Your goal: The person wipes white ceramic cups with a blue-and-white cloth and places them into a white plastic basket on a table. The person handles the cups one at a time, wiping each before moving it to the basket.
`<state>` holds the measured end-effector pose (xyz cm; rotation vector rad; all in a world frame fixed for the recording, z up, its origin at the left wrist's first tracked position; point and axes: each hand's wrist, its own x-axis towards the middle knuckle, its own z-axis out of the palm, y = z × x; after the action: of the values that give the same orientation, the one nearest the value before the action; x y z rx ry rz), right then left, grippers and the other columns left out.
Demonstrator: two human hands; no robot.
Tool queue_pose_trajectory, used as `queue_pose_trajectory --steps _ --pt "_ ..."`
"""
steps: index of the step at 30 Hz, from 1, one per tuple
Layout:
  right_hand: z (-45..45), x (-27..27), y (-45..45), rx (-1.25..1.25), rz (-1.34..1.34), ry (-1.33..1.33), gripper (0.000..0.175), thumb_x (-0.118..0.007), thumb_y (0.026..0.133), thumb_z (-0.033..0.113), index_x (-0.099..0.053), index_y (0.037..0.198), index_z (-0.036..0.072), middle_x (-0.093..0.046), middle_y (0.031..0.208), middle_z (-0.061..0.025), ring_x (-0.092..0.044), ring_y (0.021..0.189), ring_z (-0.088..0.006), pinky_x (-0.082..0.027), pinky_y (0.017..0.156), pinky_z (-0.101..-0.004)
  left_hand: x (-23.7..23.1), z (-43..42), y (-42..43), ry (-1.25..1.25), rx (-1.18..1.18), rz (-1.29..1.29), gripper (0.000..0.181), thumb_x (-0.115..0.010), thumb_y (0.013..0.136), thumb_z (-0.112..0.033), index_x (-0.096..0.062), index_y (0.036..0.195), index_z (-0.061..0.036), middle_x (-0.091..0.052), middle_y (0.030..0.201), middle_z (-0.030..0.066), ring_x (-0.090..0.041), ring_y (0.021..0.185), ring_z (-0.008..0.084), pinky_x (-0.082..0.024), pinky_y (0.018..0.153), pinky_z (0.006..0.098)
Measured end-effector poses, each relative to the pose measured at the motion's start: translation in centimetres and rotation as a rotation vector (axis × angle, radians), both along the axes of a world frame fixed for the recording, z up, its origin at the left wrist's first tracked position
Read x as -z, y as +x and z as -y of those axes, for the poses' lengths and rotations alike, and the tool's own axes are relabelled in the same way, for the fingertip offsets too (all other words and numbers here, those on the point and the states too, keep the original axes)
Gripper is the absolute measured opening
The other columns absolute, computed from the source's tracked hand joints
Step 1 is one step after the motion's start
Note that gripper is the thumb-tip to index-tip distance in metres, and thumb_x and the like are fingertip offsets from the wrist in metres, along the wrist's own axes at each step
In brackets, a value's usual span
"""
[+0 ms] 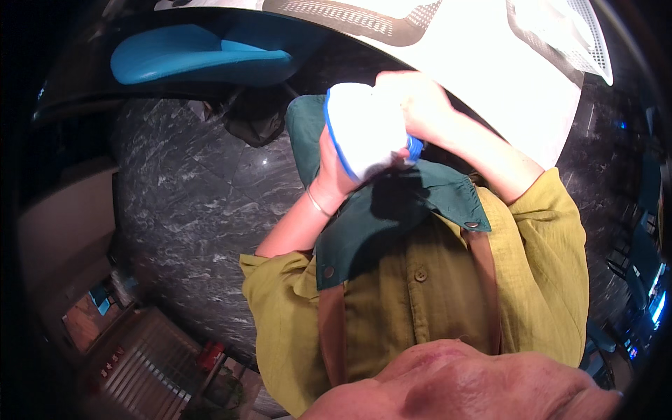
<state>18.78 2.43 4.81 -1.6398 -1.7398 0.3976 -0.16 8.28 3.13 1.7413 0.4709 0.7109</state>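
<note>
My left hand (332, 164) wraps around a white item (365, 128) with a blue edge, held above my lap at the table's near side. Glare washes out its surface, so I cannot tell whether it is a cup or something else. A ribbed blue piece (415, 149) shows at its lower right, beside a fingertip. My right hand (417, 100) is bent against the item's right side, near the table edge. Its fingers are lost in the brightness, and what they grip is hidden.
Ahead is a brightly lit white table (472, 58). A white perforated basket (588, 42) stands on its right part, and a lattice shadow (336, 18) falls farther left. A blue chair (194, 55) is beyond my left hand. Beneath lies a dark marbled floor (189, 184), with a dark bag (257, 118) on it.
</note>
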Motion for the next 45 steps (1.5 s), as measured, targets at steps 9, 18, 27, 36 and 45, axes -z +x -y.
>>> queue_pose_trajectory --steps 9,18,27,36,45 --pt "0.4 2.7 -1.0 -0.053 -0.294 -0.085 0.018 -0.074 0.091 0.023 -0.07 0.091 0.006 -0.071 0.085 -0.007 -0.071 0.076 -0.0187 -0.056 0.066 -0.0291 -3.5 -1.2 0.1 0.687 0.08 -0.162 0.042 -0.082 0.083 -0.022 -0.069 0.118 -0.0026 -0.07 0.115 0.0152 -0.071 0.103 0.0276 -0.057 0.088 0.0367" --pt "4.1 -2.3 4.5 -0.487 -0.812 -0.558 0.046 -0.076 0.092 0.019 -0.062 0.13 -0.002 -0.071 0.115 -0.0103 -0.067 0.099 -0.0152 -0.055 0.088 -0.0289 -0.3 -2.1 -0.4 -0.693 0.202 0.49 0.075 -0.075 0.091 -0.049 -0.051 0.147 -0.0062 -0.064 0.137 0.0112 -0.064 0.123 0.0296 -0.051 0.108 0.0445" --pt "8.9 -8.0 10.6 0.621 0.219 0.032 0.06 -0.076 0.093 0.026 -0.054 0.144 0.003 -0.07 0.111 -0.0048 -0.066 0.092 -0.0116 -0.055 0.086 -0.0308 -3.8 -0.7 6.6 -1.403 0.347 0.67 0.051 -0.069 0.097 -0.029 -0.054 0.138 -0.0039 -0.066 0.127 0.01 -0.066 0.115 0.0247 -0.053 0.103 0.0384" --pt "8.2 -9.2 8.4 0.003 0.106 0.262 0.073 -0.078 0.088 0.031 -0.049 0.152 0.009 -0.058 0.138 -0.0197 -0.057 0.124 -0.0351 -0.047 0.106 -0.0443 -1.9 0.3 13.3 -0.604 0.329 0.17 0.062 -0.039 0.107 -0.051 -0.048 0.145 -0.0032 -0.059 0.14 0.0156 -0.059 0.125 0.0289 -0.049 0.109 0.0412" --pt "10.2 -10.6 12.1 0.136 0.384 0.368 0.082 -0.085 0.07 0.027 -0.053 0.142 0.002 -0.06 0.13 -0.0181 -0.058 0.12 -0.0362 -0.045 0.103 -0.0498 -6.5 3.4 17.4 -1.132 0.238 0.265 0.059 -0.036 0.112 -0.046 -0.048 0.148 -0.0015 -0.058 0.143 0.0139 -0.057 0.129 0.0257 -0.047 0.11 0.0402"
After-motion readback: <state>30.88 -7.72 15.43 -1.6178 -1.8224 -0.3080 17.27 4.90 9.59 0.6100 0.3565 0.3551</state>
